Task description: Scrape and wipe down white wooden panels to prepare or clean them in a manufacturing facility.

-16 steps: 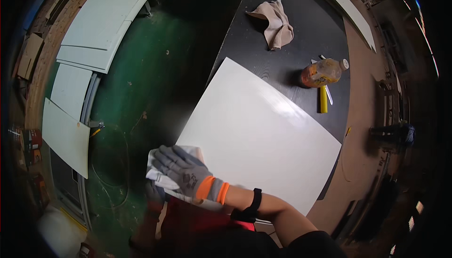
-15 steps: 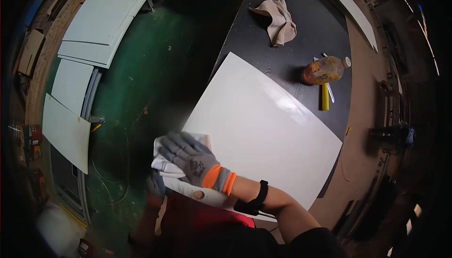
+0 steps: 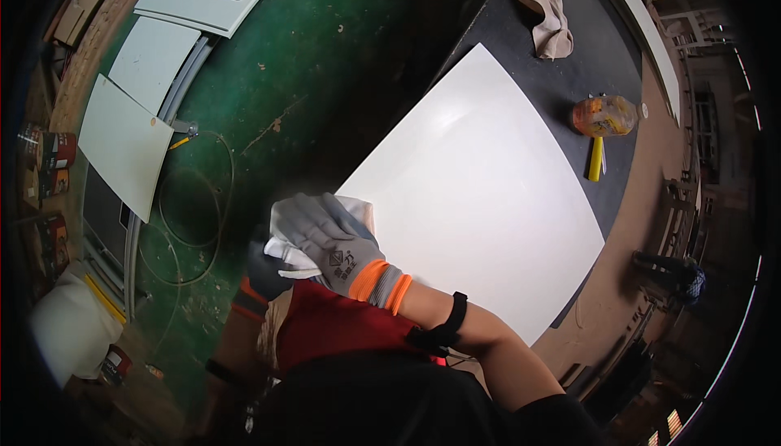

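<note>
A large white panel [image 3: 480, 185] lies at a slant over a dark tabletop. At its near left corner, my right hand [image 3: 325, 238], in a grey glove with an orange cuff, presses a folded white cloth [image 3: 356, 206]. The fingers lie close together over the cloth and bend at its far side. My left hand [image 3: 268, 269], in a darker glove, is just left of the cloth at that corner. Its fingers are mostly hidden by shadow and cloth, so its grip cannot be made out.
A crumpled beige cloth [image 3: 549, 24] rests on the dark tabletop [image 3: 521, 47]. Farther right are a plastic bottle [image 3: 604, 116] with orange-brown contents and a yellow-handled tool [image 3: 596, 159]. Pale panels [image 3: 126, 133] lie on a rack at the left. A hose [image 3: 224, 226] curls on the green floor.
The view has shifted, so the tabletop things appear farther right. My right hand and the cloth stay at the panel's near left corner. My left hand shows more clearly beside them.
</note>
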